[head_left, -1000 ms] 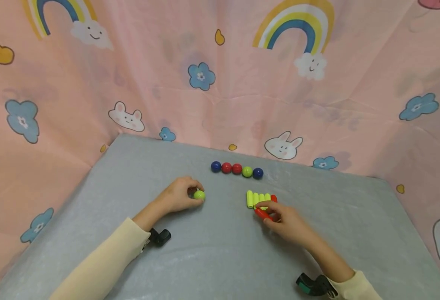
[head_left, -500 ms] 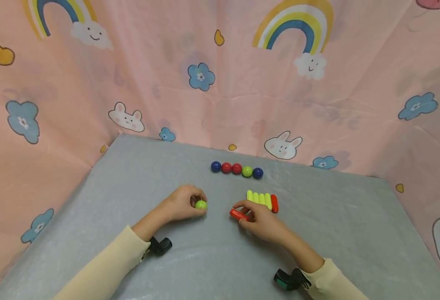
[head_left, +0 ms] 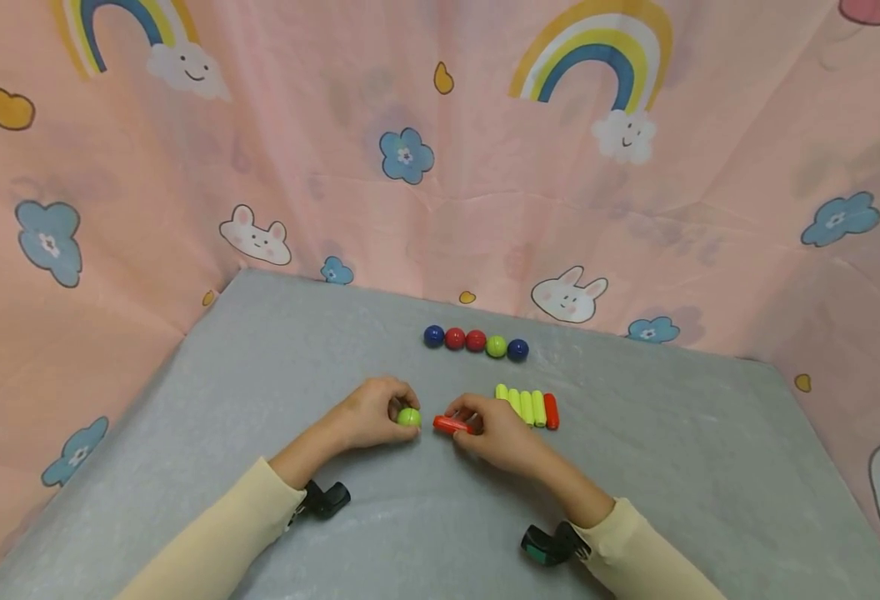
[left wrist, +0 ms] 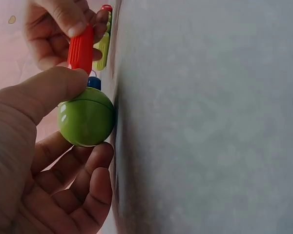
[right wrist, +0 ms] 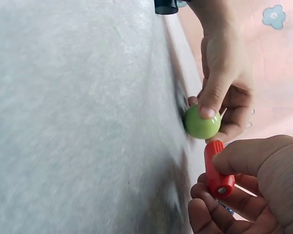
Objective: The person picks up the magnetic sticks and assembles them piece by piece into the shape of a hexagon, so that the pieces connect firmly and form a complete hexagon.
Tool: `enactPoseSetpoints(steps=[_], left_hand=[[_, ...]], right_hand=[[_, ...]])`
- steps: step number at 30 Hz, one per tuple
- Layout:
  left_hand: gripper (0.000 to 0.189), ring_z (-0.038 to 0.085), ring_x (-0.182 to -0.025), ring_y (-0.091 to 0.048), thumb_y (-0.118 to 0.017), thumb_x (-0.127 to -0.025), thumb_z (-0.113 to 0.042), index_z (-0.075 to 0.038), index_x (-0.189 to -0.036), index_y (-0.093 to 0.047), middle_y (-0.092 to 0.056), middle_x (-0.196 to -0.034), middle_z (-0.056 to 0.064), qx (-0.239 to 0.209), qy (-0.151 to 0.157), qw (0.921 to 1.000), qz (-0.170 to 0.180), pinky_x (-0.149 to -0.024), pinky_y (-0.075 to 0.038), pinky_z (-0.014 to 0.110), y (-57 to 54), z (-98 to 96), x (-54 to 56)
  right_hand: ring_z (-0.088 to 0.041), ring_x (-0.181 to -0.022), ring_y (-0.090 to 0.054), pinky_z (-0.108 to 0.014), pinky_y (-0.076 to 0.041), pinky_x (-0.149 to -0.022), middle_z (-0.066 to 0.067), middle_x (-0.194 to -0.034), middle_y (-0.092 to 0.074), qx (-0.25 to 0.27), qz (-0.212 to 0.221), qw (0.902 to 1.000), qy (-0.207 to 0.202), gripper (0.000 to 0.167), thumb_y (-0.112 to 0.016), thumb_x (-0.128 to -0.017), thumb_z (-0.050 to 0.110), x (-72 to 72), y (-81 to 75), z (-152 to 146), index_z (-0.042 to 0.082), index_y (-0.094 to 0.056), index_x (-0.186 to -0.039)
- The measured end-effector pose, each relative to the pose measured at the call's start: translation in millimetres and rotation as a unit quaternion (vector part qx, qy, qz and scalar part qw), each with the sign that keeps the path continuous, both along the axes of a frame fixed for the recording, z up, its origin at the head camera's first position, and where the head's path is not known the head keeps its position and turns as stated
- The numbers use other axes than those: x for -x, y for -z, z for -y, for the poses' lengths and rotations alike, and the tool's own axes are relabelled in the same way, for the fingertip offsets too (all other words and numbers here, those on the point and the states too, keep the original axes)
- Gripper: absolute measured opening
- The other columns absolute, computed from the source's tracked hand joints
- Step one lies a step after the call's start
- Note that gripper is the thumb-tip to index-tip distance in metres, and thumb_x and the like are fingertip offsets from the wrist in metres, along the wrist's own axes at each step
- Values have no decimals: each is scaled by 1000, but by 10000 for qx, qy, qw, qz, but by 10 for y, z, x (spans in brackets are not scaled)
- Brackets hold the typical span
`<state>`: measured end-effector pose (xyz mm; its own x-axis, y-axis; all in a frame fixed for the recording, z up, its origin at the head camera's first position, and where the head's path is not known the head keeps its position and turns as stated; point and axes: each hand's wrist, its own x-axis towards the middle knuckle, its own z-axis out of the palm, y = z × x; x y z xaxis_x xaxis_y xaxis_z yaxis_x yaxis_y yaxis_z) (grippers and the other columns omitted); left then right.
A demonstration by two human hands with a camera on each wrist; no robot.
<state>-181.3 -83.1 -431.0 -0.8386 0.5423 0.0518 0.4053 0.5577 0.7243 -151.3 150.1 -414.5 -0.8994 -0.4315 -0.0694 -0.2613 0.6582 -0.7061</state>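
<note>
In the head view my left hand (head_left: pixel 375 412) pinches a green ball (head_left: pixel 409 417) between thumb and fingers, low over the grey table. Facing it from the right, my right hand (head_left: pixel 506 435) holds a red rod (head_left: pixel 451 425) by thumb and fingertips, its free end pointing at the ball. A narrow gap shows between ball and rod there. Seen from the right wrist, the ribbed red rod (right wrist: pixel 217 170) has a small metal disc in its near end, and its far end lies close to the green ball (right wrist: pixel 202 122).
Farther back, a row of balls runs across the table: blue (head_left: pixel 434 336), two red (head_left: pixel 466 340), green (head_left: pixel 496 347) and blue (head_left: pixel 518 350). Beyond my right hand several yellow-green rods (head_left: pixel 526 406) lie side by side with one red rod (head_left: pixel 552 412). A patterned pink cloth (head_left: pixel 440 217) surrounds the table.
My right hand has carried the red rod left, away from the other rods. My left hand has brought the green ball slightly nearer and to the right, so both stand close together.
</note>
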Motion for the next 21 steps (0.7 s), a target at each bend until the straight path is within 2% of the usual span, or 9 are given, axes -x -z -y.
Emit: enactPoseSetpoints(steps=[9, 15, 21], left_hand=[[21, 8, -70, -55, -80, -74, -20, -12, -91, -69, -62, -85, 0, -93, -2, 9999, -44, -61, -46, 20, 9, -23, -4], [22, 8, -70, -54, -80, -74, -21, -12, -91, -69, -61, -84, 0, -102, -86, 9999, -19, -61, -46, 20, -5, -37, -19], [21, 9, -69, -53, -81, -74, -23, -12, -87, -68, -60, -80, 0, -49, -232, 9996, -124, -60, -44, 20, -11, -52, -39]], right_hand=[[-9, -68, -56, -22, -47, -57, 0, -90, -66, 179, -150, 9995, -203, 19, -67, -83, 6, 61, 57, 86, 12, -66, -101], [-10, -69, -56, -21, -47, -58, 0, -88, -66, 193, -196, 9995, -168, 17, -68, -83, 7, 68, 61, 104, 12, -67, -99], [-9, -70, -57, -20, -48, -61, -2, -87, -69, 252, -435, 9987, 57, 16, -70, -81, 5, 61, 88, 90, 9, -68, -97]])
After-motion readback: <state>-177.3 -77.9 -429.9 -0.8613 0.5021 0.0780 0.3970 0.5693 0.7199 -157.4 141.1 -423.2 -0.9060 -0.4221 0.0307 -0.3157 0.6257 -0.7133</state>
